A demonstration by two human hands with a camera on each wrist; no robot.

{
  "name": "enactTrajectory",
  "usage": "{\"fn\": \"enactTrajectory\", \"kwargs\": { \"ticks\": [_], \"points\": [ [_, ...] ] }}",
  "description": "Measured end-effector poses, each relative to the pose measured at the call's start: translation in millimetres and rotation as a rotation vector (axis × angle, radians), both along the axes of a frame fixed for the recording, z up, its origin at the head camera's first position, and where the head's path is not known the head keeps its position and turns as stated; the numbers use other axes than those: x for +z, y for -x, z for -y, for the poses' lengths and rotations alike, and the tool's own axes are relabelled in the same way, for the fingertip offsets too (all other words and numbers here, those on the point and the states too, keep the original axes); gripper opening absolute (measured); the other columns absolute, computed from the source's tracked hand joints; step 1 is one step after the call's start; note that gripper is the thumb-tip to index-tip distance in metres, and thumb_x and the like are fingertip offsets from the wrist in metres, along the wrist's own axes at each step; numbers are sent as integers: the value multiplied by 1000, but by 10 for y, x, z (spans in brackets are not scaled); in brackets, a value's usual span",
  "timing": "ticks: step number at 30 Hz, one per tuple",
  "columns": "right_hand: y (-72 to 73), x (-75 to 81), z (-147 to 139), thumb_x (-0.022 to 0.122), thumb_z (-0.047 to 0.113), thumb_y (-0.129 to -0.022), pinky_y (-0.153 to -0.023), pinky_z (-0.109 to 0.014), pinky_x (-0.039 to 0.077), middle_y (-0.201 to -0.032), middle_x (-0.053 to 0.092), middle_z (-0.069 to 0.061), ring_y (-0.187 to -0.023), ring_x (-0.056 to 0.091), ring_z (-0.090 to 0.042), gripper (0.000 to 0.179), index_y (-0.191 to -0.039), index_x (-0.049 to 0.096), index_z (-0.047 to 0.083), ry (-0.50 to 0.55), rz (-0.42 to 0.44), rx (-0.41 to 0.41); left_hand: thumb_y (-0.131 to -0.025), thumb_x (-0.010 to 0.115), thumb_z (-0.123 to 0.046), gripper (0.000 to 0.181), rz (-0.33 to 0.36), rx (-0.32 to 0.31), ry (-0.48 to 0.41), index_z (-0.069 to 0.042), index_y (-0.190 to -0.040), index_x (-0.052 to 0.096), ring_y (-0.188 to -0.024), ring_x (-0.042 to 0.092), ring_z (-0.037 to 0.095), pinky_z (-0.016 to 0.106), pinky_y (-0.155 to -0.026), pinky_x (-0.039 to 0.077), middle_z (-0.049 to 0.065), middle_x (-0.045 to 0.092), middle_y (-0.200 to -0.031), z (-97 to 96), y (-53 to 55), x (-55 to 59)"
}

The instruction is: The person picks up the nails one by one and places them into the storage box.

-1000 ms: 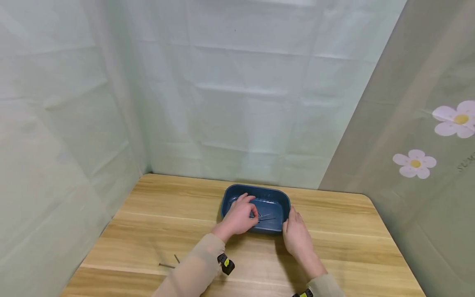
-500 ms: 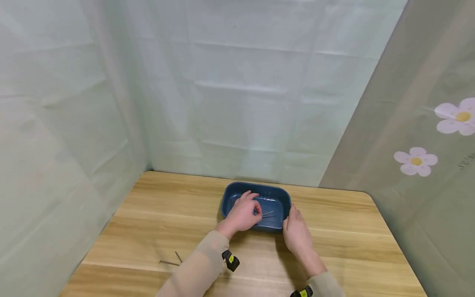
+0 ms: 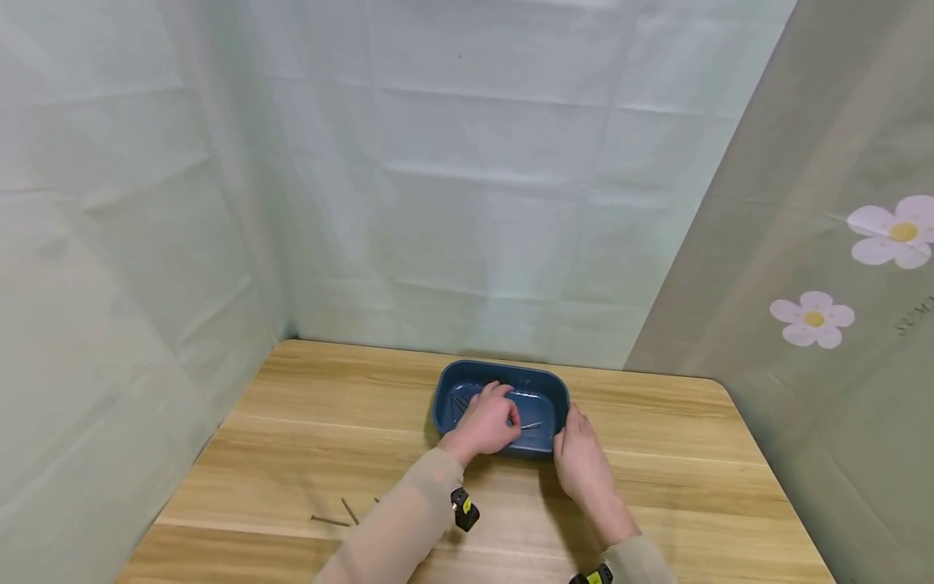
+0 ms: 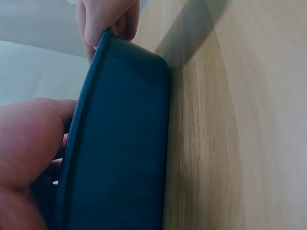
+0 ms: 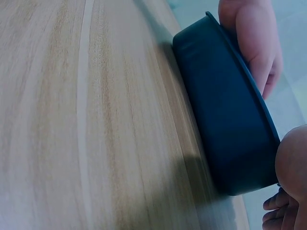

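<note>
A dark blue rectangular box (image 3: 536,401) stands on the wooden table, near its back edge. My left hand (image 3: 487,420) reaches over the front rim into it, thumb and index finger meeting at one end of a thin metal nail (image 3: 532,426). More nails (image 3: 458,404) lie on the box floor to the left, partly covered by this hand. At the right front corner my right hand (image 3: 581,458) grips the box wall. From the left wrist view, the box's outer wall (image 4: 120,129) hides the left fingertips; the right hand (image 4: 109,19) is at the far rim.
On the table (image 3: 693,470), left of the left forearm, lie a few loose nails (image 3: 331,520), some partly covered by the sleeve. A pale curtain (image 3: 467,203) hangs right behind the table, with more fabric along both sides.
My left hand has slid slightly to the right inside the box, uncovering nails at the left and covering more of those by its fingertips. The right hand keeps its hold.
</note>
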State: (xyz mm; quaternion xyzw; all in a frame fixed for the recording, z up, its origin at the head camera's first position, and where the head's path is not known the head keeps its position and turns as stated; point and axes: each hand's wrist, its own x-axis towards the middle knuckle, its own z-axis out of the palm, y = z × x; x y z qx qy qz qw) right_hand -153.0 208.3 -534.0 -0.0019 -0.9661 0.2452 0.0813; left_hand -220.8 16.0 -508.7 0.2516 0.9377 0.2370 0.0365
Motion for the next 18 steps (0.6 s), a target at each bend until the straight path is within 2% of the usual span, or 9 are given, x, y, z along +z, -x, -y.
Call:
{"fn": "enactTrajectory", "kwargs": {
  "ticks": [8, 14, 18],
  "points": [
    [17, 18, 1, 43, 13, -110, -120, -60, 38, -155, 46, -38, -145, 46, -52, 56, -156, 34, -17, -9, 3, -7, -92, 79, -23, 16, 16, -52, 108, -24, -77, 73, -150, 43, 39, 56, -119, 41, 13, 61, -151, -94, 66, 22],
    [31, 3, -3, 43, 15, -111, -120, -60, 38, -157, 44, -38, -146, 45, -51, 58, -157, 32, -17, -15, 35, -11, -94, 80, -23, 17, 57, -66, 143, -24, -78, 73, -149, 44, 35, 52, -119, 41, 10, 62, -150, -133, 127, -1],
    [31, -3, -8, 42, 16, -111, -121, -59, 37, -159, 42, -37, -148, 43, -50, 59, -158, 29, -17, -17, 51, -17, -95, 79, -24, 17, 46, -93, 172, -25, -79, 72, -147, 46, 33, 49, -118, 42, 9, 64, -147, -157, 178, -23]
  ]
}}
